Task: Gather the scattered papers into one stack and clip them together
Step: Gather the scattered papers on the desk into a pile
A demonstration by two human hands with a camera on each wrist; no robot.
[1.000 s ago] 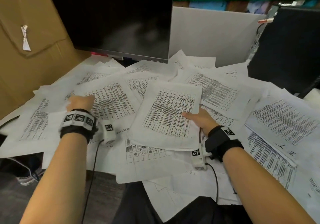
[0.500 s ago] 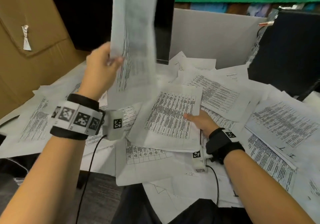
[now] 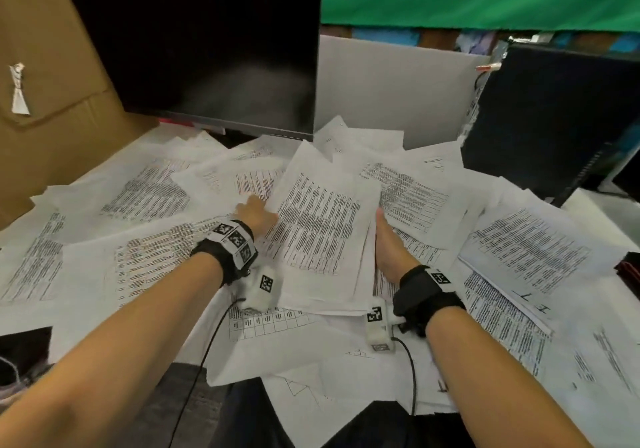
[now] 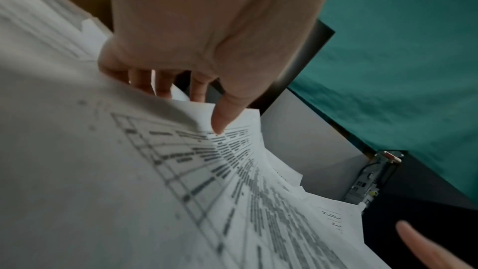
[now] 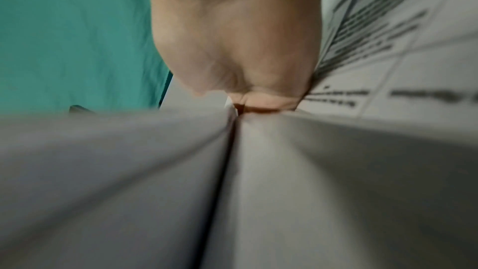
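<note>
Printed sheets lie scattered over the whole desk. A small paper stack (image 3: 318, 236) sits in the middle. My left hand (image 3: 254, 213) pinches the left edge of its top sheet (image 4: 232, 181), thumb (image 4: 222, 118) on top and fingers underneath. My right hand (image 3: 388, 243) holds the stack's right edge, with the thumb lying along the edge and the fingers hidden under the paper. In the right wrist view the right hand (image 5: 232, 48) sits wedged between blurred paper layers (image 5: 129, 171). No clip shows in any view.
A dark monitor (image 3: 207, 49) stands at the back left, beside a cardboard panel (image 3: 52, 118). A black computer tower (image 3: 554, 118) stands at the back right, in front of a grey divider (image 3: 388, 94). Loose sheets (image 3: 294, 361) overhang the desk's front edge. Wrist cables trail towards me.
My left hand, which held a sheet high in the air half a second ago, has come down and laid it on the middle stack. The right hand stayed at the stack's right edge.
</note>
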